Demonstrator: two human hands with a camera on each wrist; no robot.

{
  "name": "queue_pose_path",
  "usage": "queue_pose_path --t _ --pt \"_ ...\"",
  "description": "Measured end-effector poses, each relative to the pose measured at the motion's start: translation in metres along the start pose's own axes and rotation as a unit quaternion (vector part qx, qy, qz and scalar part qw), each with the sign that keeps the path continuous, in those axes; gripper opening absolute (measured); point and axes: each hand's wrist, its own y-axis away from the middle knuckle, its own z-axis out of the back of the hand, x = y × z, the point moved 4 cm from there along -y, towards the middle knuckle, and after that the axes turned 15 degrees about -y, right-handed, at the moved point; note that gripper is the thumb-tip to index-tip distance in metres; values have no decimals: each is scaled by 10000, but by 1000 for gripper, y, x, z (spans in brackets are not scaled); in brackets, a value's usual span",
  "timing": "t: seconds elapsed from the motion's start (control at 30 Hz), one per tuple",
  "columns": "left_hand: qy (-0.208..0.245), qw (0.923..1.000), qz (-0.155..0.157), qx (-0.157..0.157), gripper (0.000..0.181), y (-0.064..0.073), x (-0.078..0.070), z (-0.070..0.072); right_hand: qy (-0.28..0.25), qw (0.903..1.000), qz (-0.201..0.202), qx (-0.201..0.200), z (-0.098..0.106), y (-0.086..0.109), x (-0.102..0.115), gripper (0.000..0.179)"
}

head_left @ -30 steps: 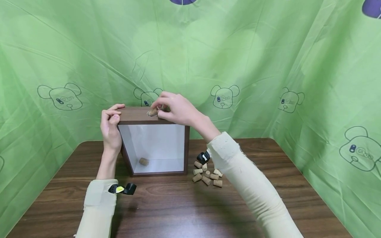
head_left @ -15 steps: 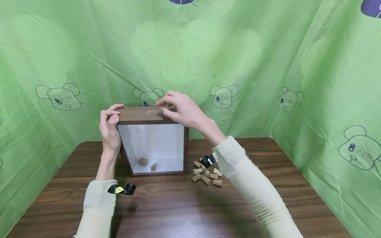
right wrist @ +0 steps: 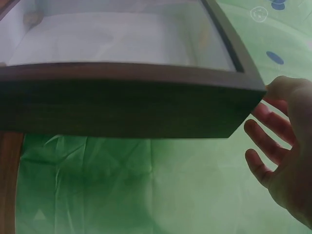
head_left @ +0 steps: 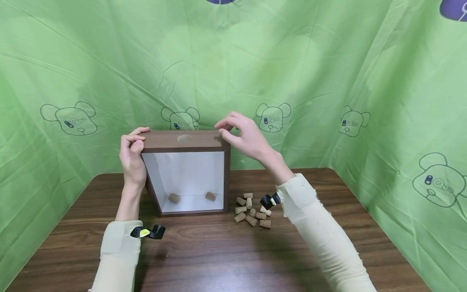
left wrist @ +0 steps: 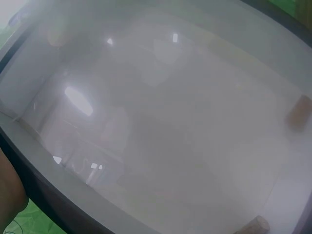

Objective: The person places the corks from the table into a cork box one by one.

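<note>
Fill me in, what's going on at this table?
A person's left hand grips a brown box at its upper left corner. The right hand is at the box's upper right corner, with no cork visible in it. Two corks lie apart inside the box, below a round hole in its top. More corks lie loosely grouped on the table, right of the box.

Table (head_left: 204, 251): box (head_left: 228, 182) standing on it, rear part, left of centre; hole (head_left: 185, 138) in the box's top, between its two ends. Inside the box: left cork (head_left: 174, 198); right cork (head_left: 210, 196), well apart. On the table, right of the box: loose corks (head_left: 252, 212), grouped. Left hand (head_left: 134, 162): box's upper left corner. Right hand (head_left: 248, 140): upper right corner. Curtain (head_left: 219, 81): behind all
</note>
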Motion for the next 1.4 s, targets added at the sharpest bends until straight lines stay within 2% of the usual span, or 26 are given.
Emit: queue_pose_path --t 0.2,0.37,0.83,1.4 --pt "3 10000 12 -15 15 1 1 1 -110 9997 -14 -200 10 11 -11 20" --pt "53 10000 31 -47 14 2 2 3 -81 9992 -206 -328 16 20 -21 18" --pt "81 9999 28 -52 15 2 1 4 141 9963 -831 -189 21 51 -57 18" --pt "92 10000 25 -15 15 1 1 0 24 9905 -1367 161 -2 96 -109 18"
